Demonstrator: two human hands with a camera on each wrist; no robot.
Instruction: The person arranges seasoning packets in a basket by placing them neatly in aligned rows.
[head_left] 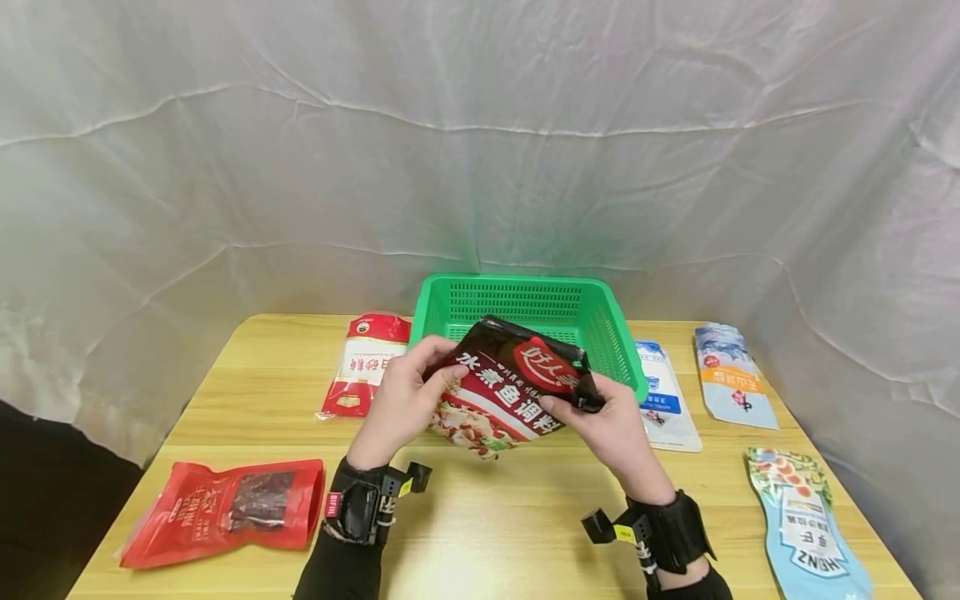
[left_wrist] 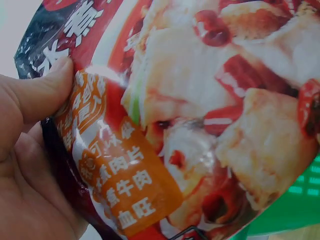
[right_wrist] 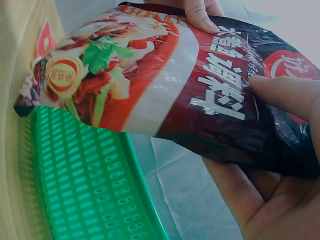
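Observation:
Both hands hold one dark red seasoning pouch [head_left: 510, 387] with white characters and a food picture, lifted above the table just in front of the green basket [head_left: 600, 312]. My left hand [head_left: 408, 396] grips its left edge, thumb on the front of the pouch [left_wrist: 200, 110]. At the right edge my right hand [head_left: 603, 417] pinches the dark corner of the pouch [right_wrist: 165, 85] with thumb on top. The basket [right_wrist: 90, 190] lies below the pouch in the right wrist view.
On the wooden table [head_left: 495, 517] lie a red jerky bag [head_left: 225, 504] at front left, a red and white packet [head_left: 363, 362] beside the basket, two white and blue pouches [head_left: 663, 396] [head_left: 731, 375] to the right, and a light blue Heinz pouch [head_left: 802, 521] at front right.

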